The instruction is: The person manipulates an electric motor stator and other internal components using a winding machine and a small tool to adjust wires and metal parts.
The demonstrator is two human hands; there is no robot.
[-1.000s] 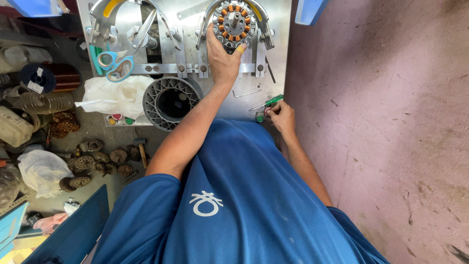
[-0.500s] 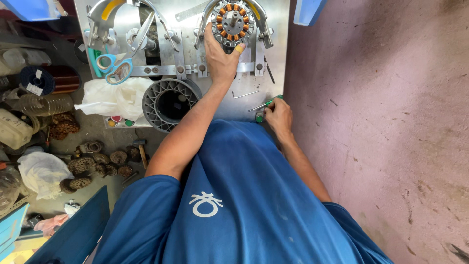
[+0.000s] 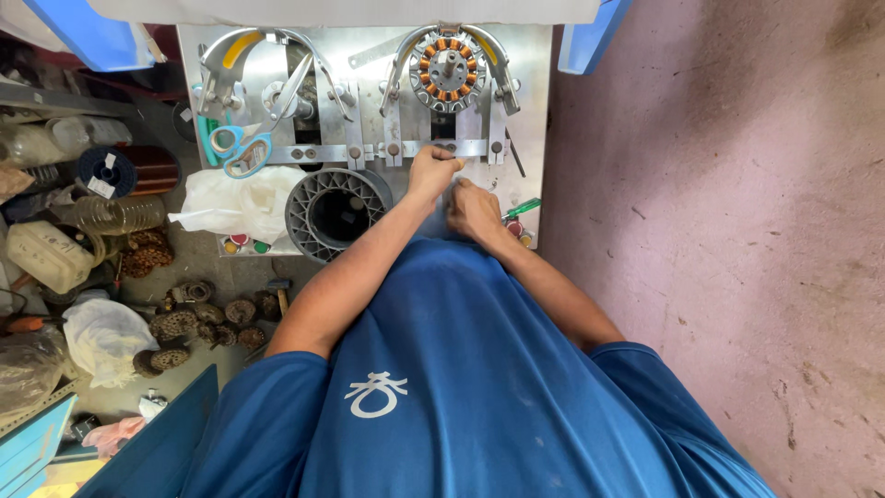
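Hands [image 3: 431, 172], two; stator [image 3: 449, 68], one.

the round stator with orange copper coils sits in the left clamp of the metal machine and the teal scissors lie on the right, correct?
Not quite. The head view shows the round stator with orange copper coils in the right clamp, and the teal scissors on the left.

One view only: a head-worn camera looking steeply down over the person's own chest and blue shirt [image 3: 461, 397], which fills the lower half of the frame. The metal bench [image 3: 369, 120] lies along the upper edge, close, at arm's reach, seen nearly from above. The floor [image 3: 719, 231] occupies the right side; a cluttered area of parts lies at left. Both forearms extend away from the camera toward the bench. No second view exists, so nothing is shared.
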